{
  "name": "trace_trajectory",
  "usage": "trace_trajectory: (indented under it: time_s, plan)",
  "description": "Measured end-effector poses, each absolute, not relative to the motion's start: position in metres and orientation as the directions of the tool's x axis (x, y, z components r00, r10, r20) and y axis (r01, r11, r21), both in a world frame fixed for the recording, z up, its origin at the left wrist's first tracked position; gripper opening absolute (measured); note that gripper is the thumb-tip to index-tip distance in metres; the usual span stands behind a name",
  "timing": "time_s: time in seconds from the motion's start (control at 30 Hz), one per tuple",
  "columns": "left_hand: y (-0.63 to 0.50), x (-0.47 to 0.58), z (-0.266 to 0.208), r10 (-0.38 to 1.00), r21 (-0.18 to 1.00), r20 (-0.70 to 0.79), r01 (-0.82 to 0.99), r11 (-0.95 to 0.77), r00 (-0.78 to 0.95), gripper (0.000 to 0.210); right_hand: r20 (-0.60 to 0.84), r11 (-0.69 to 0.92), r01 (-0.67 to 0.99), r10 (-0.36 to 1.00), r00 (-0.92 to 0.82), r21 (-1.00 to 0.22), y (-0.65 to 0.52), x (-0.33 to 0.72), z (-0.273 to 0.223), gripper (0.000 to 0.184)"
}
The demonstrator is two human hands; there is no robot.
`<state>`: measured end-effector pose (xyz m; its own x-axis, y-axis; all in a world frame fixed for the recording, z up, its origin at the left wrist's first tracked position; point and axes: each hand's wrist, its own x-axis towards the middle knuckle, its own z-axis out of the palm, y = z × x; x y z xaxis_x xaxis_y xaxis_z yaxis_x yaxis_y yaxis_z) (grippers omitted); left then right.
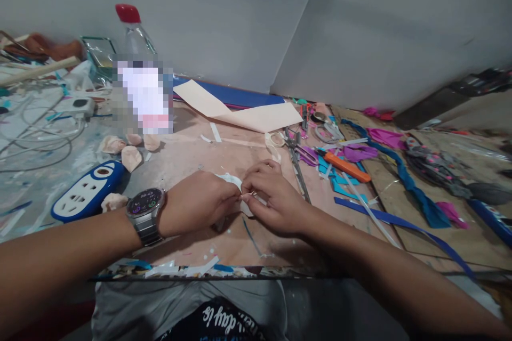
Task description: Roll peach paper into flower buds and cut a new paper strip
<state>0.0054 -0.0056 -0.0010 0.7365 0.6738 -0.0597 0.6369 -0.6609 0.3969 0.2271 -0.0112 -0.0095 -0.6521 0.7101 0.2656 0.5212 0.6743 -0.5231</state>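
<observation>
Both my hands meet low over the middle of the table. My left hand (pixel 202 200), with a watch (pixel 146 210) on its wrist, is closed with its fingertips pinched on a small pale sheet piece (pixel 231 179). Closed too, my right hand (pixel 270 194) pinches the same piece from the other side, thumb and fingers almost touching those of the left. Part of the piece shows behind the left fingers and part beneath the right thumb. Whether it is paper or cloth I cannot tell; the fingers hide most of it.
A blue-and-white power strip (pixel 86 189) lies left, near several crumpled beige pieces (pixel 131 159). Behind stand a red-capped bottle (pixel 138 37) and a blurred-out screen (pixel 146 96). A folded cream strip (pixel 240 114) lies ahead. Scissors (pixel 298 149), an orange cutter (pixel 346 165) and scraps lie right.
</observation>
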Motion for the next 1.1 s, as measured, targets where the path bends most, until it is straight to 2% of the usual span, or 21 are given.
trace_trajectory:
  time_s: [0.07,0.2,0.27,0.37,0.47,0.63,0.83,0.93,1.1]
  plan:
    - [-0.005,0.006,0.0,0.694,0.439,-0.043,0.638,-0.633,0.718,0.034,0.299,0.687,0.519,0.706,-0.642,-0.508,-0.011,0.227,-0.011,0.006]
    - [-0.005,0.006,0.001,0.699,0.627,-0.024,0.555,-0.546,0.714,0.043,0.309,0.706,0.519,0.691,-0.654,-0.482,-0.012,0.227,-0.01,0.007]
    - [-0.005,0.006,0.001,0.696,0.681,-0.011,0.515,-0.52,0.718,0.04,0.299,0.709,0.517,0.686,-0.664,-0.48,-0.012,0.227,-0.01,0.008]
    - [-0.005,0.004,0.004,0.702,0.704,-0.032,0.515,-0.49,0.711,0.035,0.302,0.708,0.517,0.687,-0.661,-0.48,-0.012,0.227,-0.01,0.008]
    - [-0.004,0.003,0.005,0.692,0.738,-0.07,0.504,-0.449,0.718,0.038,0.321,0.712,0.51,0.686,-0.653,-0.484,-0.012,0.228,-0.01,0.007]
    - [-0.001,0.003,0.003,0.678,0.752,-0.05,0.475,-0.457,0.733,0.034,0.325,0.729,0.51,0.671,-0.667,-0.457,-0.012,0.228,-0.01,0.008]
    - [0.006,-0.001,0.003,0.634,0.788,-0.188,0.501,-0.359,0.75,0.04,0.334,0.698,0.507,0.7,-0.631,-0.505,-0.01,0.229,-0.01,0.007]
    - [0.007,-0.002,0.004,0.62,0.808,-0.205,0.488,-0.331,0.758,0.044,0.33,0.716,0.479,0.675,-0.66,-0.507,-0.01,0.228,-0.009,0.008]
    - [0.007,-0.002,0.003,0.61,0.805,-0.264,0.519,-0.288,0.747,0.036,0.375,0.738,0.447,0.654,-0.657,-0.505,-0.01,0.227,-0.01,0.009]
